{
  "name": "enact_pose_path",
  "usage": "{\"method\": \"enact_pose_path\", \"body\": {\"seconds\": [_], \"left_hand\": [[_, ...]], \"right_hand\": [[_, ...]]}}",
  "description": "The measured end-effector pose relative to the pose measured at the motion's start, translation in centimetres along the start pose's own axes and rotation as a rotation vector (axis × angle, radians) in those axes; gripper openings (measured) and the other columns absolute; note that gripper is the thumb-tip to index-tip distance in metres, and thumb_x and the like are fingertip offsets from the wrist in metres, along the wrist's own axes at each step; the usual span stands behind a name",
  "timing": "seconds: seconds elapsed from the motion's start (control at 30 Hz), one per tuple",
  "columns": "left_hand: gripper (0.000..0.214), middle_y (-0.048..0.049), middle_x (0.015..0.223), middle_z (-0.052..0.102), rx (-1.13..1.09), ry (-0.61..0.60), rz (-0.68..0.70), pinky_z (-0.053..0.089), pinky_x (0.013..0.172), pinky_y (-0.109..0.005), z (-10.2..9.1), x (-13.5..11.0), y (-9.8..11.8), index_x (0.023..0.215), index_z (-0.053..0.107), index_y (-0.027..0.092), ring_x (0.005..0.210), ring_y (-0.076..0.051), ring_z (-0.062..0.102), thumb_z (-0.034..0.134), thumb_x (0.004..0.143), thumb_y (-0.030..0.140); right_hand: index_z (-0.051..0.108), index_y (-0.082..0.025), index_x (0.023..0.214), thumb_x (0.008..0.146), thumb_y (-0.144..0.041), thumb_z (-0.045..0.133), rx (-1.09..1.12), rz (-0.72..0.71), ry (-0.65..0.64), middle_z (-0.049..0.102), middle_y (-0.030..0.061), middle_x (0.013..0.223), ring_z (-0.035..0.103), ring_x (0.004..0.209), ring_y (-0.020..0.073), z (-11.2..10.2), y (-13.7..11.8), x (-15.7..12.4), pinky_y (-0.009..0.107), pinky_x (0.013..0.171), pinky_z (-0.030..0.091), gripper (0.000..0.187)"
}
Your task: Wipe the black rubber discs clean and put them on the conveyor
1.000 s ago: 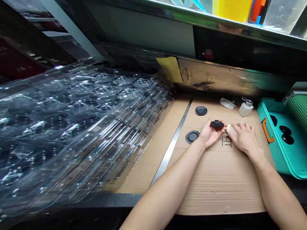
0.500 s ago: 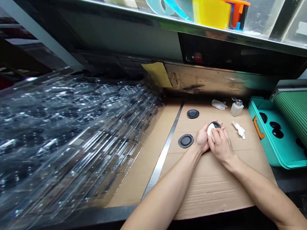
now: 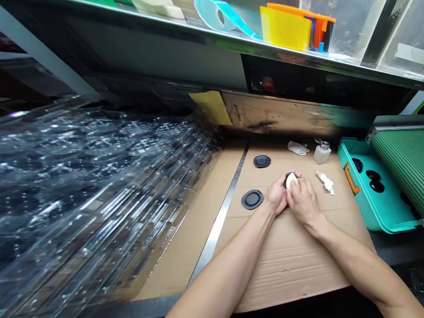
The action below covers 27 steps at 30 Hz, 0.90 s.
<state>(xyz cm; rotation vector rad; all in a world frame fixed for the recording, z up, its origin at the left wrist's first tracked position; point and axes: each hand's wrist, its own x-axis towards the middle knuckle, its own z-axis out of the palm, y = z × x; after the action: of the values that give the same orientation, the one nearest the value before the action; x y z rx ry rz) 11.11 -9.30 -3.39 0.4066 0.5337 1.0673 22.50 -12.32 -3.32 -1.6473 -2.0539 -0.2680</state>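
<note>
My left hand (image 3: 277, 196) cradles a round black part (image 3: 288, 175), palm up, its fingers partly hidden behind it. Against the face of that part, my right hand (image 3: 303, 198) presses a white pad (image 3: 291, 180), its fingers closed on it. Two more dark discs with raised rims lie to the left on the cardboard: a nearer disc (image 3: 252, 199) and a farther disc (image 3: 262, 161). Behind the hands stands a small white bottle (image 3: 322, 153) with a metal top. A crumpled white cloth (image 3: 325, 182) lies right of my right hand.
Stacked clear plastic trays (image 3: 99, 198) fill the left side. A teal bin (image 3: 380, 212) with several black parts stands at the right, beside a green conveyor belt (image 3: 400, 159). Another white scrap (image 3: 298, 148) lies at the back. A metal strip (image 3: 218, 221) crosses the cardboard (image 3: 285, 274).
My right hand has shifted the white pad slightly across the black part, which my left hand has tilted a little. The whole view has moved slightly.
</note>
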Motion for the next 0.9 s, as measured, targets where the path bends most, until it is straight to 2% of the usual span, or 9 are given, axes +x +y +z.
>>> {"method": "enact_pose_path", "body": {"seconds": [0.13, 0.27, 0.43, 0.57, 0.63, 0.73, 0.8, 0.9], "left_hand": [[0.037, -0.0133, 0.124, 0.072, -0.005, 0.015, 0.036, 0.052, 0.108, -0.042, 0.1, 0.0, -0.1, 0.123, 0.065, 0.014, 0.116, -0.024, 0.068, 0.042, 0.105, 0.036], [0.040, -0.0139, 0.126, 0.071, -0.038, 0.016, 0.006, 0.052, 0.109, -0.043, 0.3, -0.1, 0.0, 0.127, 0.064, 0.015, 0.118, -0.025, 0.068, 0.039, 0.106, 0.038], [0.043, -0.0154, 0.128, 0.071, -0.048, -0.049, 0.032, 0.049, 0.112, -0.042, 0.6, 0.0, -0.3, 0.129, 0.065, 0.011, 0.124, -0.025, 0.065, 0.037, 0.107, 0.035], [0.040, -0.0144, 0.129, 0.070, -0.065, -0.035, 0.029, 0.046, 0.114, -0.040, 0.7, -0.1, -0.6, 0.128, 0.066, 0.012, 0.125, -0.025, 0.064, 0.041, 0.105, 0.034], [0.039, -0.0133, 0.129, 0.070, -0.066, -0.032, 0.035, 0.047, 0.113, -0.040, 0.8, -0.3, -0.7, 0.127, 0.067, 0.014, 0.125, -0.024, 0.064, 0.041, 0.106, 0.034], [0.039, -0.0118, 0.128, 0.071, -0.065, -0.043, 0.027, 0.050, 0.109, -0.041, 0.8, -0.4, -0.6, 0.124, 0.067, 0.015, 0.124, -0.024, 0.064, 0.038, 0.107, 0.035], [0.039, -0.0122, 0.125, 0.072, -0.083, -0.017, 0.039, 0.052, 0.106, -0.041, 0.8, -0.4, -0.4, 0.123, 0.066, 0.015, 0.120, -0.024, 0.066, 0.036, 0.107, 0.036], [0.039, -0.0128, 0.120, 0.072, -0.121, 0.035, 0.058, 0.053, 0.102, -0.041, 0.8, -0.2, -0.3, 0.127, 0.063, 0.015, 0.112, -0.024, 0.069, 0.036, 0.107, 0.035]], "right_hand": [[0.061, -0.018, 0.133, 0.102, -0.033, 0.047, 0.001, 0.042, 0.010, 0.063, 0.0176, 0.119, 0.054, 0.104, 0.0311, 0.2, -0.3, -0.5, 0.047, 0.092, 0.048, 0.037], [0.061, -0.021, 0.133, 0.102, -0.035, 0.047, 0.069, -0.025, -0.002, 0.061, 0.0167, 0.124, 0.052, 0.109, 0.0320, 0.0, -0.9, -0.2, 0.048, 0.096, 0.047, 0.037], [0.062, -0.021, 0.128, 0.098, -0.036, 0.056, 0.202, 0.167, 0.005, 0.057, 0.0136, 0.117, 0.056, 0.104, 0.0287, -0.9, -0.2, 0.9, 0.042, 0.093, 0.050, 0.034], [0.060, -0.025, 0.130, 0.100, -0.029, 0.047, 0.377, 0.094, -0.074, 0.059, 0.0105, 0.115, 0.063, 0.098, 0.0232, -1.4, 0.1, 1.0, 0.034, 0.084, 0.053, 0.033], [0.055, -0.021, 0.132, 0.101, -0.031, 0.044, 0.379, 0.144, -0.036, 0.064, 0.0119, 0.115, 0.065, 0.101, 0.0250, -1.8, 0.2, 1.3, 0.035, 0.087, 0.052, 0.034], [0.047, -0.016, 0.134, 0.102, -0.037, 0.044, 0.306, 0.306, 0.028, 0.071, 0.0127, 0.105, 0.068, 0.095, 0.0285, -2.3, 0.5, 1.9, 0.039, 0.085, 0.051, 0.039], [0.047, -0.016, 0.131, 0.102, -0.041, 0.044, 0.288, 0.336, 0.011, 0.072, 0.0120, 0.098, 0.070, 0.089, 0.0294, -2.6, 0.5, 1.8, 0.039, 0.082, 0.050, 0.038], [0.049, -0.017, 0.124, 0.100, -0.042, 0.044, 0.349, 0.297, -0.081, 0.073, 0.0133, 0.099, 0.070, 0.089, 0.0297, -2.5, 0.6, 1.2, 0.038, 0.078, 0.050, 0.035]]}}
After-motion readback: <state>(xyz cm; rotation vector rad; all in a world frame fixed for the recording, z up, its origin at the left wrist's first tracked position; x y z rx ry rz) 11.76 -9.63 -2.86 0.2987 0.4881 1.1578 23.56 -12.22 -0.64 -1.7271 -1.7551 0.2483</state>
